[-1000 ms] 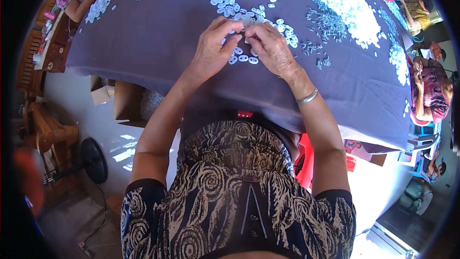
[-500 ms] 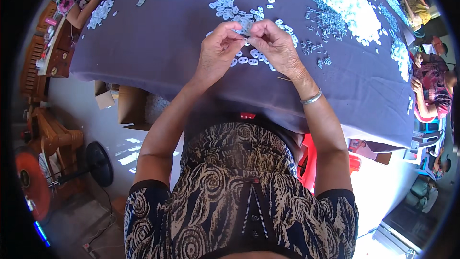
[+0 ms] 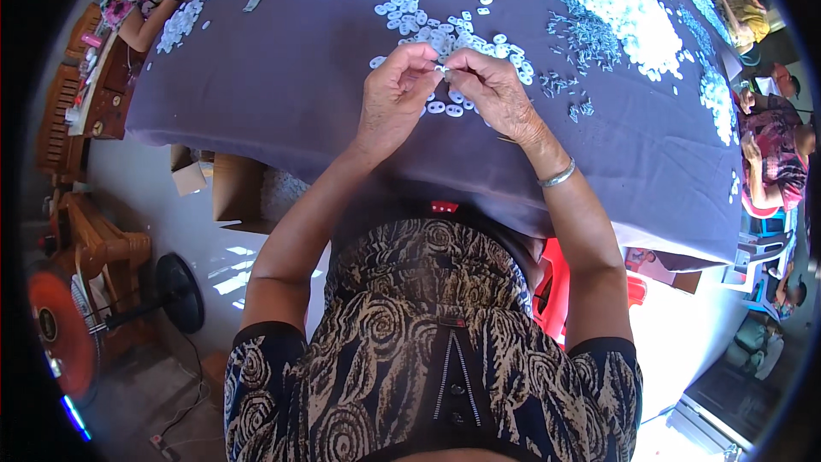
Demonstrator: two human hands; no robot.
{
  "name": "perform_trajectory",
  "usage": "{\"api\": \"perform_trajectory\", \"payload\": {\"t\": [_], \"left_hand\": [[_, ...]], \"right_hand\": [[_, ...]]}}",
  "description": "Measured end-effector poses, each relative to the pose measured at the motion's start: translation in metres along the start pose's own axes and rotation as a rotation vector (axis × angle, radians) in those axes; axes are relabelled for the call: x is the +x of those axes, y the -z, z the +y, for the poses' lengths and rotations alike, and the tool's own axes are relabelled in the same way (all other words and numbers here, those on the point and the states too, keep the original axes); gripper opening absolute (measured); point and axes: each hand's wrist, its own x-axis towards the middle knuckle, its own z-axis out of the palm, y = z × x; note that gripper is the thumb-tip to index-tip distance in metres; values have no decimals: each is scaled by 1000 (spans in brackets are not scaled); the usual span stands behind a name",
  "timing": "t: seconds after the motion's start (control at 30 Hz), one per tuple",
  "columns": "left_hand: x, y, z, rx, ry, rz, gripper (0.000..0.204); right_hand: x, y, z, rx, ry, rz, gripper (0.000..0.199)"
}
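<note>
**Hands meet over small white piece at upper centre**

Hands meet just above the middle of the frame, over a table (image 3: 282,94) draped in grey-purple cloth. The left hand (image 3: 392,98) has its fingers curled in, thumb and forefinger pinched together at their tips. The right hand (image 3: 494,94) mirrors it, its fingers (image 3: 459,64) likewise closed to a pinch, and the two pinches touch at a small white piece (image 3: 442,70) held between them; it is too small to tell its exact shape. A silver bangle (image 3: 558,176) sits on the right wrist.

Directly under and beyond the hands lies a loose scatter of white rings (image 3: 445,107) on the cloth, a few just beside the knuckles. Thicker heaps of the same white pieces (image 3: 616,0) spread across the upper right of the frame and along the top edge. A cluster of small dark metal parts (image 3: 581,38) lies right of the hands, near but apart from them.

At the upper left another person's arm (image 3: 158,8) in a floral sleeve reaches onto the table. At the lower left a floor fan (image 3: 60,334) stands on the ground.
</note>
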Motion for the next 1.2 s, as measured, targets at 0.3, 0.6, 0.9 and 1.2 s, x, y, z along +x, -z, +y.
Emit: {"api": "perform_trajectory", "payload": {"t": [0.3, 0.6, 0.9, 1.2], "left_hand": [[2, 3, 3, -40, 112, -105, 30], [2, 7, 7, -23, 66, -62, 32], [4, 8, -1, 40, 44, 7, 30], [-1, 1, -2, -1, -15, -71, 30]], "right_hand": [[-3, 5, 0, -22, 27, -36, 6], [-1, 10, 1, -42, 151, 46, 4], [-38, 93, -3, -430, -45, 64, 7], [-45, 85, 3, -624, 19, -93, 8]]}}
